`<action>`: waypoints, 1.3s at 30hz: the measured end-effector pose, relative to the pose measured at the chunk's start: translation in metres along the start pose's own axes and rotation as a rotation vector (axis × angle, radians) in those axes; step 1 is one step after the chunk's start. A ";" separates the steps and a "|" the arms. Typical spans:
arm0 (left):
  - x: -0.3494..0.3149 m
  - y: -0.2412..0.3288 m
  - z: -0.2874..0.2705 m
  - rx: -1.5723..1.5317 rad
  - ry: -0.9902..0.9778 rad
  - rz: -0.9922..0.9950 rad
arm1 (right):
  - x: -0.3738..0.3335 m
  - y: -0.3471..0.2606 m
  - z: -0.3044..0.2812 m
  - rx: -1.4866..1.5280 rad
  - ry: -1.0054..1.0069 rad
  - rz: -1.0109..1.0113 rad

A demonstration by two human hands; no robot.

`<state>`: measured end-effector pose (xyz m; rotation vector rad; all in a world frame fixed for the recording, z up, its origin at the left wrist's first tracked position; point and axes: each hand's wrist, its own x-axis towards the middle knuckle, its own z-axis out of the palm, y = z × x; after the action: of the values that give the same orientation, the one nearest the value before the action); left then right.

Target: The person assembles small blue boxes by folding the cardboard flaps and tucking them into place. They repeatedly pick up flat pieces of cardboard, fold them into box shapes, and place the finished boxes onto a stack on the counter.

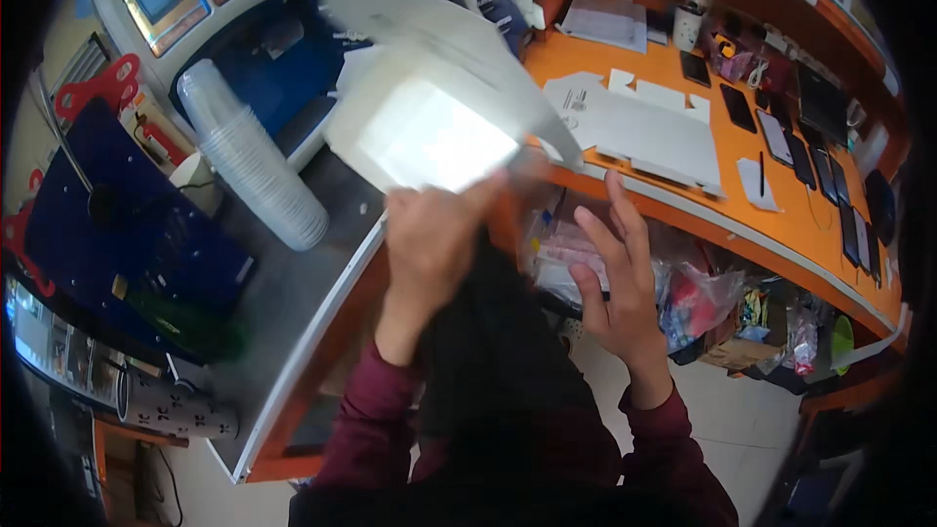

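To the right of the nested stack of ribbed, translucent plastic cups (259, 171), an open white cardboard box (429, 137) with smooth, angular panels and a blurred flap is clamped at its near edge by the left hand (429, 239). Farther right of the stack, the right hand (625, 288) is held empty, fingers spread apart. Flat, notched white card (654, 137) is laid on an orange countertop (732, 151), also right of the stack.

Box (420, 141) white; counter (732, 151) orange (sleeves (371, 415) deep maroon).

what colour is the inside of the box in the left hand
White; the box shows best in the head view.
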<state>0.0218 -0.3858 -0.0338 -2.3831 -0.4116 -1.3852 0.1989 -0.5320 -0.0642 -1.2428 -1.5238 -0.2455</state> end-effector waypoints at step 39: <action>0.136 0.017 0.263 -0.903 -1.364 -0.121 | -0.034 0.168 -0.121 -0.214 0.130 0.390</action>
<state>0.2972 -0.2756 -0.0378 -3.7881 -0.2223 0.4452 0.3981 -0.5653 -0.1204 -1.6320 -1.1379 -0.2308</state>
